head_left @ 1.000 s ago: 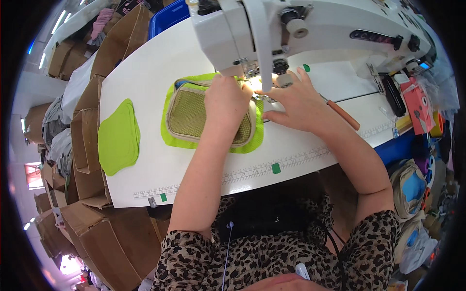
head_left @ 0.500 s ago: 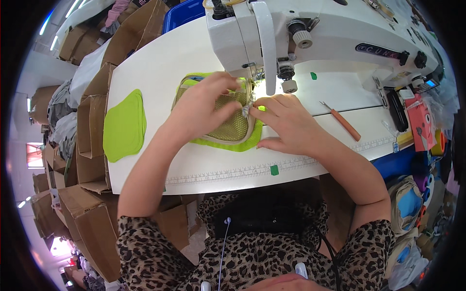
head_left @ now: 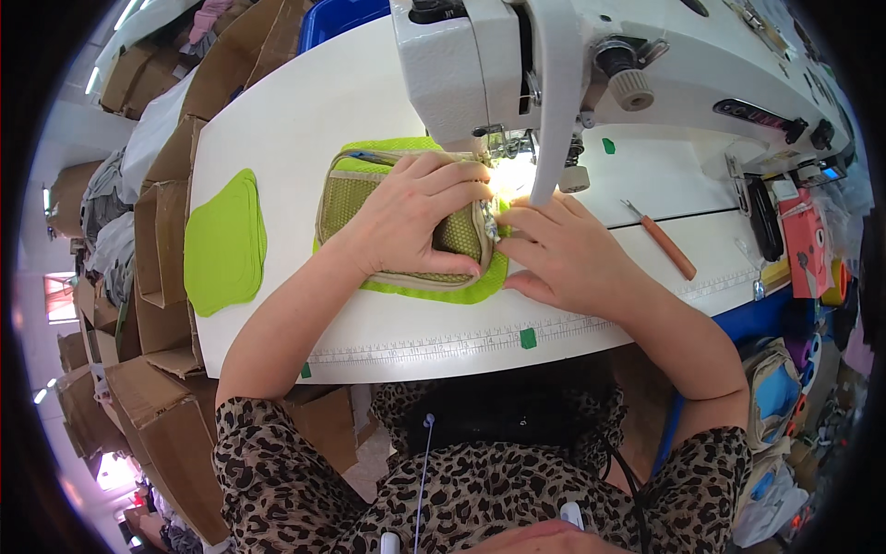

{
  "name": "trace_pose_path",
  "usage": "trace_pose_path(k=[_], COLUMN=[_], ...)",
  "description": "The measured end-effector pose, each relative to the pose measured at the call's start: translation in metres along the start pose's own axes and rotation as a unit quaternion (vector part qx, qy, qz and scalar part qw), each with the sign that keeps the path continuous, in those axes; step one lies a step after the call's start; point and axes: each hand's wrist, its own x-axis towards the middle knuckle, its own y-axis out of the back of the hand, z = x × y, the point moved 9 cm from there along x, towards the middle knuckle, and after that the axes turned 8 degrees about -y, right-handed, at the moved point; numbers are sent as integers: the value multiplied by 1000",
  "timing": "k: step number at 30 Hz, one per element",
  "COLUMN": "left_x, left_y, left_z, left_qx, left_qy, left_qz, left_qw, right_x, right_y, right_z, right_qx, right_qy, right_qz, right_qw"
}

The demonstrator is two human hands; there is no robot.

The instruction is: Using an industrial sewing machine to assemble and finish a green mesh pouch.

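Note:
My left hand (head_left: 411,214) lies over a beige-trimmed olive mesh pouch (head_left: 346,198), fingers extended toward the needle area, thumb apart. The pouch rests on bright green fabric (head_left: 466,291) on the white table. My right hand (head_left: 563,258) touches the pouch's right edge and bunched zipper end (head_left: 491,226), fingers spread and slightly bent. Just above both hands is the white sewing machine (head_left: 443,83), its lamp glaring around the needle, so that contact point is hard to see.
A stack of green cut pieces (head_left: 221,245) lies left. An orange-handled seam ripper (head_left: 666,245), black case (head_left: 764,220) and pink box (head_left: 801,242) are at right. Cardboard boxes (head_left: 157,240) line the left side; a blue bin (head_left: 341,17) sits behind. A ruler strip (head_left: 415,353) runs along the front edge.
My left hand lifted and shifted left, then came down flatter on the pouch with fingers extended rightward. My right hand moved down from beside the presser foot to the pouch's right edge.

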Motion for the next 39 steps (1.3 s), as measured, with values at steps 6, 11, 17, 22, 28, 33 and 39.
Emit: trace_pose_path(k=[6, 11, 17, 22, 28, 33, 39], left_x=[5, 9, 8, 9, 4, 2, 4], left_y=[3, -1, 1, 0, 2, 3, -1], left_z=[3, 7, 8, 5, 3, -4, -2], left_qx=[-29, -3, 13, 2, -13, -4, -3], left_qy=[38, 69, 101, 126, 132, 125, 132], left_qz=[23, 14, 0, -11, -18, -28, -30], left_qw=[999, 998, 995, 992, 991, 992, 991], right_x=[1, 0, 2, 1, 1, 6, 8], right_y=[-7, -10, 2, -1, -7, -6, -5], right_z=[-9, -3, -5, -6, -11, -15, -6], right_qx=[-115, -67, -8, -46, -45, -40, -50], right_qy=[106, 126, 82, 103, 103, 91, 71], right_qz=[43, 26, 67, 76, 98, 109, 96], right_qw=[987, 989, 994, 991, 989, 989, 992])
